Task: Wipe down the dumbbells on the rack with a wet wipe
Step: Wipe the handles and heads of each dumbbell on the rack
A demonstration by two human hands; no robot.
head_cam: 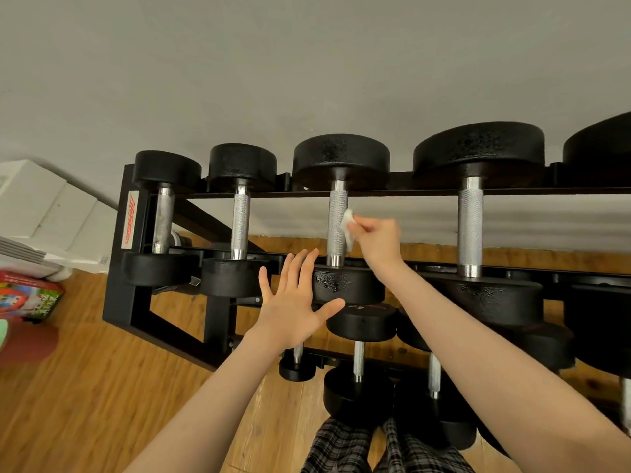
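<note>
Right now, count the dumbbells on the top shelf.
5 show: far left, next, the third being wiped, the fourth, and one cut off at the right edge. More may lie beyond.

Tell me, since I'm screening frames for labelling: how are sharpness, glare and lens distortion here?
Head view: wide-angle bending curves the rack and wall line; the dumbbell handle being wiped is sharp, its knurling readable; the right hand and wet wipe are slightly soft; the left hand is crisp; lighting is even, without harsh glare.
</note>
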